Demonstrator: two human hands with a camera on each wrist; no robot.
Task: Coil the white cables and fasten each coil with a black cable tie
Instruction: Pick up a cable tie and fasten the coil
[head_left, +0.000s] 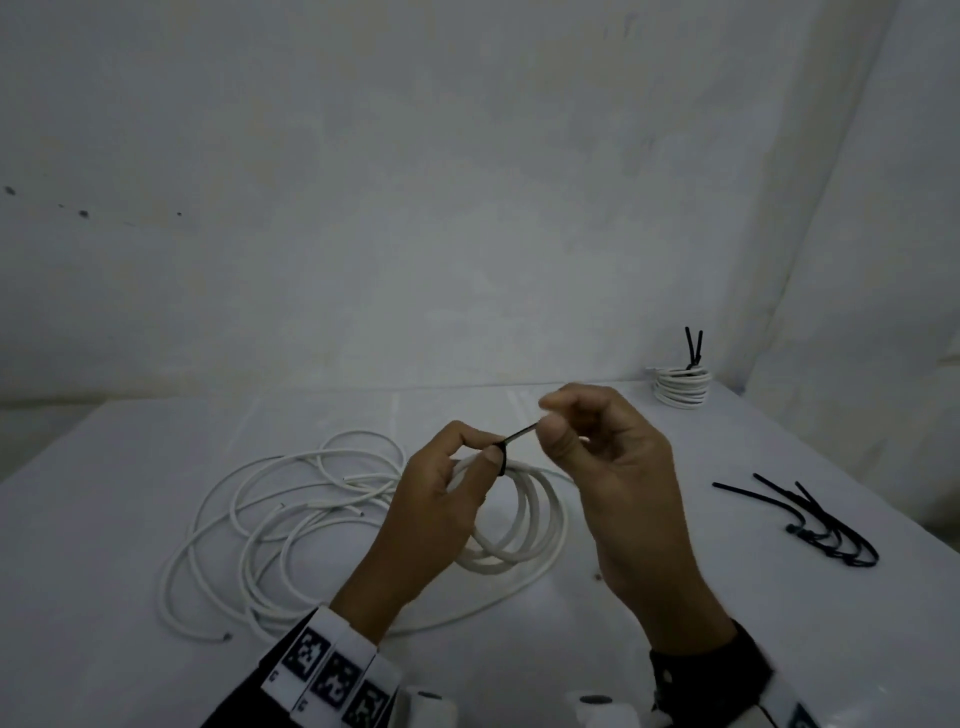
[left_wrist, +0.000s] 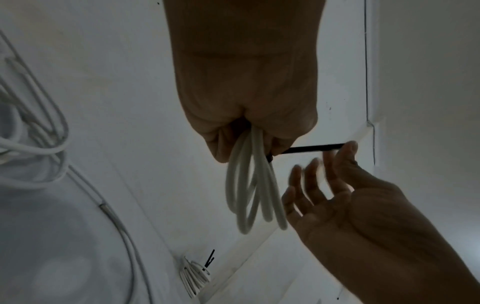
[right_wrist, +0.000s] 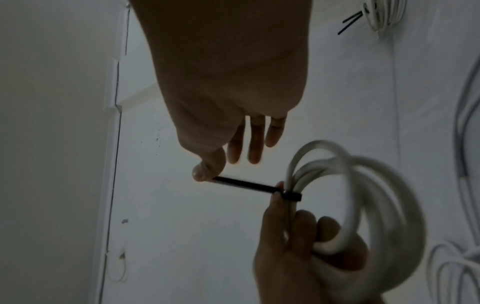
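In the middle of the frame the left hand (head_left: 436, 499) curls round the coil (head_left: 524, 519) while the right hand (head_left: 597, 457) pinches the tie (head_left: 519, 433) tail, other fingers loose, and a slip could let the loops spring apart.

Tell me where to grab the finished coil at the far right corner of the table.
Grip the finished coil by its stacked white loops, from the side, low down. Its black tie tails stick straight up, so coming from above would hit them.
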